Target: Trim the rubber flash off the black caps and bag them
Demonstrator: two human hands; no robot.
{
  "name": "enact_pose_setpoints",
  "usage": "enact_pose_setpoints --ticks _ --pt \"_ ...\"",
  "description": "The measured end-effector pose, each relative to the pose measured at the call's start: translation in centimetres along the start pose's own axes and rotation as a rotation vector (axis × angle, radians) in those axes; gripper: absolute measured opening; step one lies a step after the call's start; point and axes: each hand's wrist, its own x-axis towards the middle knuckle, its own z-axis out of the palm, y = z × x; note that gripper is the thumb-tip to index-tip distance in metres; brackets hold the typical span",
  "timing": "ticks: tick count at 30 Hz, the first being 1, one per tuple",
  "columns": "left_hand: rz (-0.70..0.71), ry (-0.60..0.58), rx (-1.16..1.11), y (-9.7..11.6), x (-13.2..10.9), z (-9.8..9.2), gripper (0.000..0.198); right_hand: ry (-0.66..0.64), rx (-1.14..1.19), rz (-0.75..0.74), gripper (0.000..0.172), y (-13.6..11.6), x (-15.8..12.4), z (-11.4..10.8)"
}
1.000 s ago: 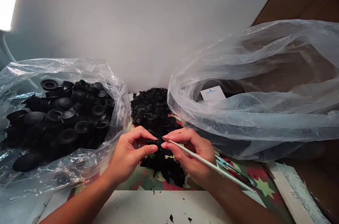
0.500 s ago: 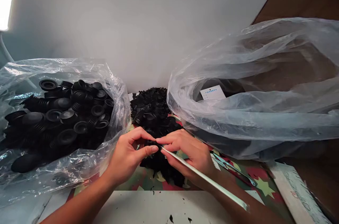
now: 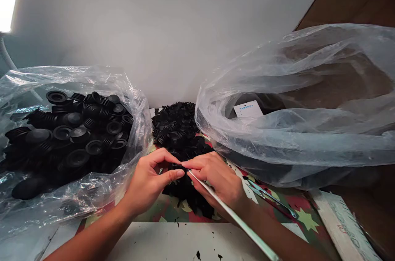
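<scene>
Between the thumb and index finger of my left hand (image 3: 147, 181) is a small black rubber piece (image 3: 175, 167), mostly hidden by the fingers. My right hand (image 3: 219, 179) is closed around a long, thin, white-handled tool (image 3: 239, 216), its tip at the edge of the rubber piece. What kind of tip it has cannot be made out. Fingertips of both hands meet over the piece. Below and behind them lies a pile of black rubber scraps (image 3: 177, 125).
A clear plastic bag (image 3: 140, 119) at left holds many black ribbed rubber caps (image 3: 74, 119). At right stands a larger clear bag (image 3: 293, 142) with a white printed card (image 3: 247, 109). Scissors (image 3: 271, 198) and a marked pale board (image 3: 342, 220) lie nearer on the right.
The tool's rear end has swung down and slightly left, now reaching the bottom edge of view. My right hand has tilted slightly; my left hand keeps its pinch.
</scene>
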Motion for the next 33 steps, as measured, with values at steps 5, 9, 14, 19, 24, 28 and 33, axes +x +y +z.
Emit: enact_pose_setpoints --ticks 5,9,14,19,24,28,33 --pt "0.041 0.008 -0.013 0.1 0.1 -0.1 0.012 0.106 -0.11 0.131 0.018 0.6 0.2 -0.1" --pt "0.028 0.01 -0.043 0.3 0.1 -0.2 0.014 0.073 0.109 0.378 0.012 0.9 0.3 -0.9" --pt "0.026 -0.003 -0.006 0.2 0.1 0.2 0.017 -0.197 0.549 0.76 0.034 0.4 0.0 -0.3" --pt "0.077 -0.03 0.048 -0.1 0.1 0.4 0.018 -0.198 0.589 0.837 0.046 -0.3 0.1 0.5" --pt "-0.073 -0.056 -0.24 -0.6 0.3 0.5 0.027 -0.148 0.593 0.882 0.047 -0.8 0.6 0.0" --pt "-0.101 -0.044 -0.315 -0.6 0.4 0.7 0.026 -0.12 0.561 0.845 0.044 -0.8 0.6 -0.1" --pt "-0.072 0.017 -0.167 0.1 0.2 1.0 0.038 -0.072 0.257 0.693 0.035 -0.5 -0.3 0.6"
